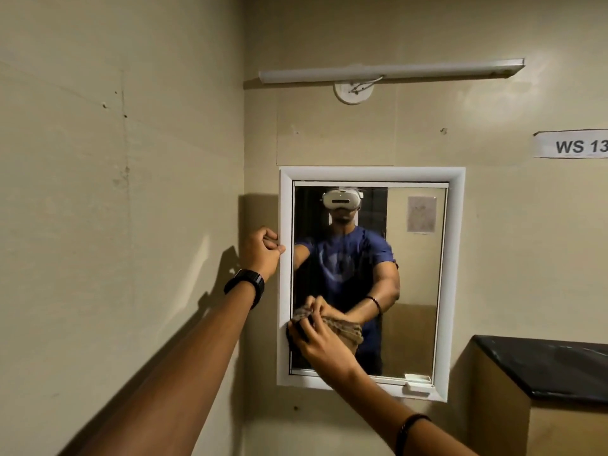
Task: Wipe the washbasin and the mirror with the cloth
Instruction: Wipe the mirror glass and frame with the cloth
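Note:
A white-framed mirror (414,278) hangs on the beige wall ahead of me. My left hand (260,250) grips the left edge of its frame with curled fingers. My right hand (317,345) holds a brown patterned cloth (345,330) bunched against the glass at the mirror's lower left corner. The glass reflects a person in a blue shirt with both arms raised. The washbasin is out of view.
A tube light (391,71) is fixed on the wall above the mirror. A paper label reading "WS 13" (572,144) is stuck at the upper right. A ledge with a black top (543,366) juts out at the lower right. The left wall meets this one in a corner.

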